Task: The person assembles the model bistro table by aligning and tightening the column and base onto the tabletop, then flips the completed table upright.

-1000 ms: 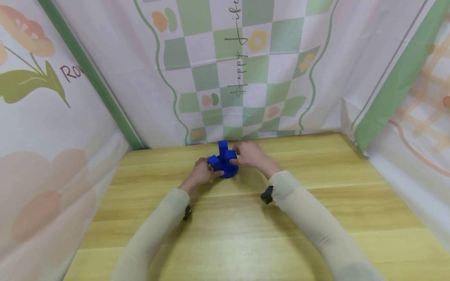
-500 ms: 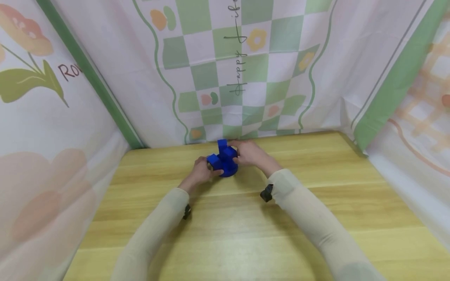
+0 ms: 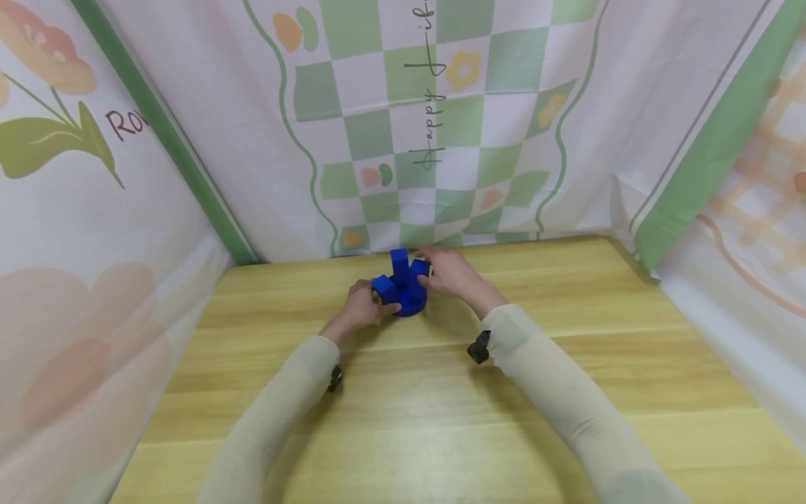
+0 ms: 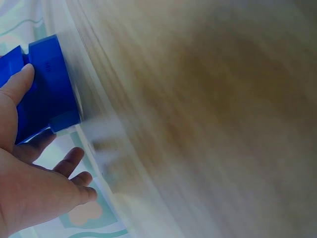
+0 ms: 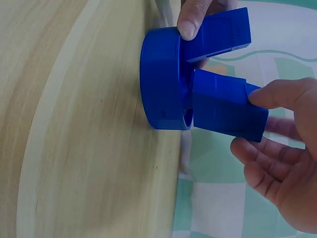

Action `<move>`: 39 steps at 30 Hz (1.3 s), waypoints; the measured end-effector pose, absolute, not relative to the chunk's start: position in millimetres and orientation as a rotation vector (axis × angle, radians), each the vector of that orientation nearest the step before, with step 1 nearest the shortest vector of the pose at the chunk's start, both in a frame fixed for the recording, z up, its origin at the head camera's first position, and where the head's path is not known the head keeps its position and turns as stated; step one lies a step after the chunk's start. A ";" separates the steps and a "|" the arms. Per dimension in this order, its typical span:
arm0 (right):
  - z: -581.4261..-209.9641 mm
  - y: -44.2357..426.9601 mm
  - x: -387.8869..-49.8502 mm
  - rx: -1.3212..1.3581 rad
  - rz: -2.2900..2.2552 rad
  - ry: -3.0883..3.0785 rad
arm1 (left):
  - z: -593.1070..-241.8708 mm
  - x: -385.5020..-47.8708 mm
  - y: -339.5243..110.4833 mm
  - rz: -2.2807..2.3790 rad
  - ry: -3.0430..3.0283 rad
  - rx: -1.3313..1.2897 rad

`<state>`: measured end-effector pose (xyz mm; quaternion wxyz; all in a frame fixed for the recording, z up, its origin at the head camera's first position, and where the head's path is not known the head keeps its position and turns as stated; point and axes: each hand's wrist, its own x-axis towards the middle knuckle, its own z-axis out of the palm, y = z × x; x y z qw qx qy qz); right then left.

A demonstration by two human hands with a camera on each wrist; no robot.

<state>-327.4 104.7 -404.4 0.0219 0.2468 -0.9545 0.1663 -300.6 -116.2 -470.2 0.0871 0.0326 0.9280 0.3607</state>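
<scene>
A round blue base stands on the table near its back edge, with three blue blocks rising from it. My left hand grips the left block, its thumb low by the base rim; in the left wrist view the other fingers of that hand are spread loosely. On the far right side, my right hand pinches the right block. The right wrist view shows this block tilted at the mouth of the base, between thumb and fingertips. How deep it sits is hidden. The middle block stands upright, untouched.
The wooden table stretches toward the person. Behind it hangs a green-and-white checked cloth, close to the base. Printed cloth walls close in the left and right sides. A dark wrist device sits under the right cuff.
The right block has turned and shifted right and slightly back in my right hand, opening a gap from the middle block. My left hand keeps its hold in nearly the same spot.
</scene>
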 end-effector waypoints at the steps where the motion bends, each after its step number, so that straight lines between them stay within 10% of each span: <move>1: -405.1 104.7 -327.8 0.778 0.498 -2.954 | -469.7 -300.3 -116.1 1.072 2.763 0.099; 39: -403.9 108.3 -319.8 1.048 0.355 -2.853 | -469.9 -300.6 -116.0 1.109 2.789 0.123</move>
